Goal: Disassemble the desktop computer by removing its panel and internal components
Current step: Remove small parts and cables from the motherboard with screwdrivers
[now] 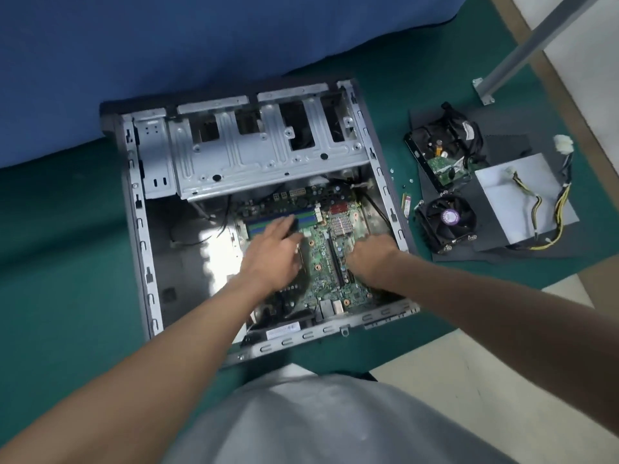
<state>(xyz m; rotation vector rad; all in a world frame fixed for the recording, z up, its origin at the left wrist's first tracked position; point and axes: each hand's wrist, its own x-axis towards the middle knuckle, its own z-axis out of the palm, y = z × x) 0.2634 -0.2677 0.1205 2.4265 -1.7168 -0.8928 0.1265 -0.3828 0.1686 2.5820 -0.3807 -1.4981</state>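
A grey shirt [321, 423] is filling the bottom edge, cut off by the frame, and both bare forearms are reaching forward from it into the open computer case [140, 229], which is lying on its side on a green mat [50, 246]. The left hand [274, 252] is resting on the motherboard [321, 259] with fingers stretched out loosely, their tips blurring over the blue memory slots [264, 226]. The right hand [368, 254] is pressing down on the board's right part, just below the small heatsink [341, 224]; its fingers are curling under and hiding themselves, so whether they are grasping anything I cannot tell. The board is still sitting inside the case, partly covered by both hands. Beyond it, the metal drive cage [234, 155] is spanning the far end. Off to the right, a cooler fan [447, 222], a hard drive [435, 152] and a power supply [516, 199] with trailing wires are lying on a dark panel [509, 145]. Tiny screws [407, 180] are showing beside it, barely readable. A blue cloth [167, 45] is covering the far background.
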